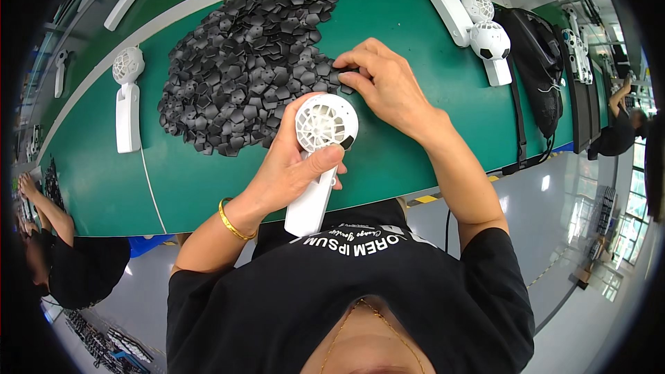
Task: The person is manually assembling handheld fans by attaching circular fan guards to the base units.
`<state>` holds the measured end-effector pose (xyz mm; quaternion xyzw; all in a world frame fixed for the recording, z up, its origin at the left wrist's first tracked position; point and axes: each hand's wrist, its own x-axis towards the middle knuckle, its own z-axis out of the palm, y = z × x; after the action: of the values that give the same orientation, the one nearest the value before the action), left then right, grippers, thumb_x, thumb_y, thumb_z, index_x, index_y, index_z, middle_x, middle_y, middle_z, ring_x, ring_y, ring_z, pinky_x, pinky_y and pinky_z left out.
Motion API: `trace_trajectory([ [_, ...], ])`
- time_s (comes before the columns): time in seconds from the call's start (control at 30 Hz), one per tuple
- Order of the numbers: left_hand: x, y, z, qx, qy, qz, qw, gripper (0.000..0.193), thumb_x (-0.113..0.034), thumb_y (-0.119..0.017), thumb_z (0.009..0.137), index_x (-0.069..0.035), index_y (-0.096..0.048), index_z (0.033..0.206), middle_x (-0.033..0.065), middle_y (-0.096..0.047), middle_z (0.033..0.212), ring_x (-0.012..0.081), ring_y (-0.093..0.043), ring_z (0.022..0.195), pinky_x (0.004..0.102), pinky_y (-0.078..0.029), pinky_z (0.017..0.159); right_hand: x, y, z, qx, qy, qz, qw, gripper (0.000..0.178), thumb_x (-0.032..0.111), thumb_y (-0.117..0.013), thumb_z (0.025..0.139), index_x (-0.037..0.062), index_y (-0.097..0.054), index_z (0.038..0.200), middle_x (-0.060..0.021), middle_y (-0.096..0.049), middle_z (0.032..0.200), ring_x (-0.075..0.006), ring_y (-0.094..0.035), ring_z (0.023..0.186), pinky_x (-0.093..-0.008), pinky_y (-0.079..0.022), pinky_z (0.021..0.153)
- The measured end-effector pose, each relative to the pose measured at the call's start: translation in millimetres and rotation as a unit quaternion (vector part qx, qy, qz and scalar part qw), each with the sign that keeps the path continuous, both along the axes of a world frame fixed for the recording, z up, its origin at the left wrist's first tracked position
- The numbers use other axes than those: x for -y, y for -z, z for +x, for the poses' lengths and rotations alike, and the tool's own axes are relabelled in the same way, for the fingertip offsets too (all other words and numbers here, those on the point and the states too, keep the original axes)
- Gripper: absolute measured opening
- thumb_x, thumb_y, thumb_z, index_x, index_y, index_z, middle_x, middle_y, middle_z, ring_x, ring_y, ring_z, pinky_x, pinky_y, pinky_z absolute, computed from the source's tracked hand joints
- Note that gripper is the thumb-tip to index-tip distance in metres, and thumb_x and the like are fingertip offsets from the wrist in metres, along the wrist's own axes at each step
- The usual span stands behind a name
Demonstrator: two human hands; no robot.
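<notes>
My left hand (282, 170) is wrapped round a white handheld fan (309, 202) with a round, ball-shaped grille head. The head points up and the handle slants down towards me. One black patch sits low on the right side of the head; the openings I see elsewhere are bare. Just beyond it spreads a heap of black pentagon pieces (239, 69), many with small holes. My right hand (391, 86) reaches to the heap's right edge, its thumb and forefinger pinched round a black pentagon piece, mostly hidden by the fingers.
On the green table (395, 159) another white fan (128, 107) lies at left. At right are a fan with black patches (493, 48), a white fan (450, 17) and a black bag (537, 69) with straps. Co-workers sit at far left (83, 270) and far right (613, 135).
</notes>
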<state>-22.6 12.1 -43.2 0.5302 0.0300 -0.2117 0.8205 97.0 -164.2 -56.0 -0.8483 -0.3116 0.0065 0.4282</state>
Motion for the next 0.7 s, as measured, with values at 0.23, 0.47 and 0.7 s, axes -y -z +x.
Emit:
trace_trajectory([
  [0.23, 1.1, -0.4, 1.5, 0.005, -0.002, 0.004, 1.0, 0.075, -0.03, -0.069, 0.088, -0.01, -0.019, 0.141, 0.01, -0.053, 0.108, 0.0155, -0.062, 0.078, 0.0317, -0.058, 0.06, 0.5, -2.2, 7.0, 0.005, -0.005, -0.047, 0.999, 0.011, 0.006, -0.069, 0.083, 0.003, -0.064, 0.093, -0.0078, -0.059, 0.085, -0.0201, -0.058, 0.071, -0.0318, -0.047, 0.061],
  [0.47, 0.6, -4.7, 3.2, -0.01, 0.003, 0.002, 1.0, 0.076, -0.027, -0.07, 0.088, -0.008, -0.018, 0.141, 0.0099, -0.055, 0.103, 0.0148, -0.062, 0.075, 0.0319, -0.058, 0.06, 10.9, 0.1, 4.3, 0.056, -0.004, -0.042, 0.998, 0.01, 0.007, -0.067, 0.084, 0.0017, -0.064, 0.092, -0.009, -0.06, 0.083, -0.02, -0.059, 0.069, -0.0308, -0.047, 0.061],
  [0.7, -7.3, -4.2, -2.8, -0.01, 0.019, -0.005, 1.0, 0.075, -0.023, -0.07, 0.088, -0.008, -0.02, 0.141, 0.0103, -0.055, 0.105, 0.0152, -0.062, 0.075, 0.0323, -0.058, 0.061, 33.1, -3.9, -0.2, 0.031, 0.029, -0.007, 0.999, 0.012, 0.008, -0.065, 0.087, 0.0009, -0.067, 0.097, -0.0079, -0.064, 0.089, -0.0162, -0.059, 0.068, -0.0285, -0.047, 0.06],
])
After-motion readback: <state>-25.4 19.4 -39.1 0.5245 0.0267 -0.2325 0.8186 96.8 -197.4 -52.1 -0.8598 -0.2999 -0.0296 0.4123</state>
